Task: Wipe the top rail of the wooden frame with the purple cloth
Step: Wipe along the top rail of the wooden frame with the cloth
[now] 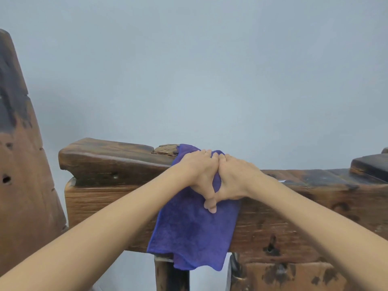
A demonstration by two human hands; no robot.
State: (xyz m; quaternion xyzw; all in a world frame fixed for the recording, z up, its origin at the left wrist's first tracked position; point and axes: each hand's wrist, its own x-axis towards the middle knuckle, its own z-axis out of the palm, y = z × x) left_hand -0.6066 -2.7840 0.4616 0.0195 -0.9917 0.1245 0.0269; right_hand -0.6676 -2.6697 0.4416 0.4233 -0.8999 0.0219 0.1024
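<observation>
A purple cloth [193, 232] is draped over the top rail [315, 179] of a dark, weathered wooden frame, and most of it hangs down the rail's front face. My left hand [197, 171] and my right hand [235, 177] press side by side on the cloth at the rail's top, fingers curled over it and thumbs touching in front. A raised wooden block [109, 158] forms the rail's left end, just left of the cloth.
A tall, worn wooden plank [23, 164] stands at the far left. Another raised block [369, 166] sits on the rail at the right edge. Posts [170, 274] run down below the rail. A plain pale wall [210, 70] lies behind.
</observation>
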